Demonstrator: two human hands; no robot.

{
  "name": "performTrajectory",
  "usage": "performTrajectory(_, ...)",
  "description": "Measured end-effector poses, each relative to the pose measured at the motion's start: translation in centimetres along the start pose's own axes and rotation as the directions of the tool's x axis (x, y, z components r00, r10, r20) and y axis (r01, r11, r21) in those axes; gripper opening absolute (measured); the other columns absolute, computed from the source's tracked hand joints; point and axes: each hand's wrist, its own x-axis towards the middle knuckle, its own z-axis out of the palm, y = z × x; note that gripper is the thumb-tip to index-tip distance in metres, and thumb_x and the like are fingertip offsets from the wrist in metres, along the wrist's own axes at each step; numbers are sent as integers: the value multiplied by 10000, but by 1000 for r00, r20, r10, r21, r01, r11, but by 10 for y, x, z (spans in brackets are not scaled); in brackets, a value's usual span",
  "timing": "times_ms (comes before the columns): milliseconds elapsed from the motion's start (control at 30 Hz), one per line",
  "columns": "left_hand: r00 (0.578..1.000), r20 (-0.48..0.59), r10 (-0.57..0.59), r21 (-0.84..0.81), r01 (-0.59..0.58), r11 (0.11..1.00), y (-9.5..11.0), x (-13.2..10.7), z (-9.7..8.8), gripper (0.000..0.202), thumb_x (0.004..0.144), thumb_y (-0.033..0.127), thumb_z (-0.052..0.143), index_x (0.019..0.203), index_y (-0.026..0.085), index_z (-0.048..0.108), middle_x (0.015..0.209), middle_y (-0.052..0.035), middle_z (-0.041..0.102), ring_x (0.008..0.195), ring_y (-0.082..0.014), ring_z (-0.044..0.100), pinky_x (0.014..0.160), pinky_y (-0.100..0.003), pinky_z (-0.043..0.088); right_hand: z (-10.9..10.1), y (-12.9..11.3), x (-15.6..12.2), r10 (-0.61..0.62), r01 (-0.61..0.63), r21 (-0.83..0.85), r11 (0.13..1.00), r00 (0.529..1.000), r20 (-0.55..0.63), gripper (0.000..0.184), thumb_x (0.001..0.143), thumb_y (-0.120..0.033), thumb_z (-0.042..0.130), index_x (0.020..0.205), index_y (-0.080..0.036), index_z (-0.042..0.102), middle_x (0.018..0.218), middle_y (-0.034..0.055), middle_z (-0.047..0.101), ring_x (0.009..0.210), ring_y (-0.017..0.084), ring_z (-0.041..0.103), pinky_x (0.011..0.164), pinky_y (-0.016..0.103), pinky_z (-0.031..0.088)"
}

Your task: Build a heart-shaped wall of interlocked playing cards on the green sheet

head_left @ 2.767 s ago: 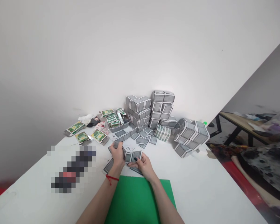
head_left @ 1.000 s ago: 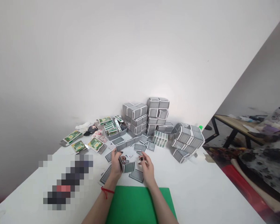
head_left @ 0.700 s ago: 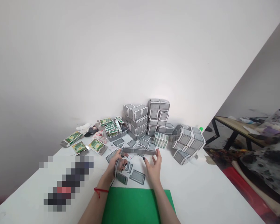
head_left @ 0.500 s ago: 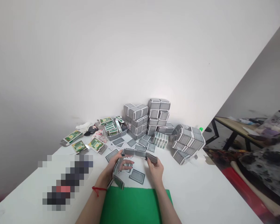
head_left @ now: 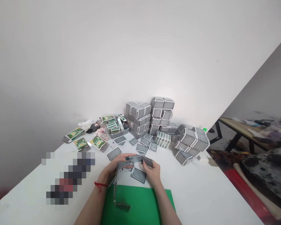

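A chain of folded playing cards (head_left: 136, 159) with grey backs stretches between my two hands. My left hand (head_left: 114, 164) is closed on its left part, with fingers lying along the upper edge. From there the chain bends and hangs over the green mat (head_left: 138, 200), its lower end blurred. My right hand (head_left: 152, 172) pinches the chain's right end between thumb and fingers. Below the hands, a loose playing card (head_left: 138, 175) lies face down on the white table. Part of the chain behind my left hand is hidden.
Card-built blocks stand in a left stack (head_left: 138, 120), a taller stack (head_left: 162, 112) and a right stack (head_left: 190, 142). A wrapped bundle of card packs (head_left: 163, 139) sits between them. Card boxes (head_left: 98, 142) and an open tray (head_left: 119, 134) lie at left. Loose cards (head_left: 142, 148) spread behind my hands.
My left hand has slid along the chain toward my right hand. The chain's free end has dropped lower over the mat. My right hand has shifted slightly left and down.
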Motion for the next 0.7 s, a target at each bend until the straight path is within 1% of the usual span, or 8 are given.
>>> performTrajectory(67, 962, 238, -137, 12, 138, 990, 1, -5, 6, 356, 546, 99, 626, 890, 152, 700, 922, -147, 689, 926, -328, 618, 684, -450, 540, 2, 2, -1, -15, 15, -62, 998, 1000, 2, 265, 746, -385, 564, 791, -157, 689, 756, 69, 713, 710, 218, 644, 695, 343, 518)
performTrajectory(133, 916, 345, -204, 27, 208, 978, 0, -9, 13, 388, 539, 83, 587, 904, 141, 702, 983, -136, 680, 962, -327, 602, 730, -474, 531, 4, 5, -2, -31, 32, -129, 991, 999, 9, 275, 780, -373, 519, 874, -173, 682, 825, 70, 710, 751, 222, 642, 732, 353, 507)
performTrajectory(267, 908, 367, -202, 14, 212, 977, -6, -8, 20, 405, 534, 64, 498, 871, 134, 712, 1058, -110, 663, 1076, -312, 535, 831, -467, 496, 11, 10, -5, -67, 81, -257, 963, 996, 62, 361, 832, -291, 417, 1121, -173, 599, 981, 102, 670, 881, 237, 620, 818, 382, 471)
performTrajectory(400, 911, 365, -192, 30, 195, 980, -11, -7, 21, 405, 542, 70, 479, 864, 139, 714, 1079, -120, 655, 1141, -313, 488, 824, -456, 494, 21, 14, -11, -98, 136, -317, 938, 986, 131, 580, 781, -177, 425, 1356, -142, 360, 1062, 139, 616, 946, 254, 583, 845, 408, 453)
performTrajectory(467, 913, 368, -174, 109, 143, 984, -12, -7, 22, 373, 528, 58, 478, 794, 151, 722, 1056, -112, 668, 1136, -314, 496, 848, -456, 479, 25, 16, -13, -128, 180, -319, 930, 976, 178, 696, 729, -135, 450, 1399, -141, 263, 1112, 145, 585, 995, 265, 556, 880, 429, 431)
performTrajectory(533, 916, 374, -145, 201, 72, 977, -13, -8, 25, 370, 517, 47, 477, 758, 173, 728, 1012, -87, 690, 1124, -304, 513, 939, -463, 414, 27, 18, -15, -154, 213, -316, 925, 967, 202, 771, 680, -117, 476, 1409, -148, 225, 1171, 149, 548, 1056, 281, 521, 917, 454, 399)
performTrajectory(633, 914, 389, -116, 263, 10, 965, -17, -9, 29, 447, 527, 49, 475, 859, 202, 731, 1010, -48, 696, 1136, -287, 511, 1048, -471, 277, 28, 20, -16, -140, 192, -297, 935, 973, 185, 820, 629, -122, 517, 1401, -143, 240, 1189, 156, 535, 1077, 303, 504, 926, 465, 385)
performTrajectory(700, 907, 407, -108, 249, 3, 968, -21, -8, 31, 507, 534, 51, 469, 951, 205, 714, 1061, -40, 679, 1152, -277, 501, 1064, -461, 251, 27, 19, -14, -105, 142, -247, 959, 982, 158, 799, 631, -138, 525, 1388, -138, 269, 1167, 148, 553, 1061, 295, 519, 916, 444, 399)
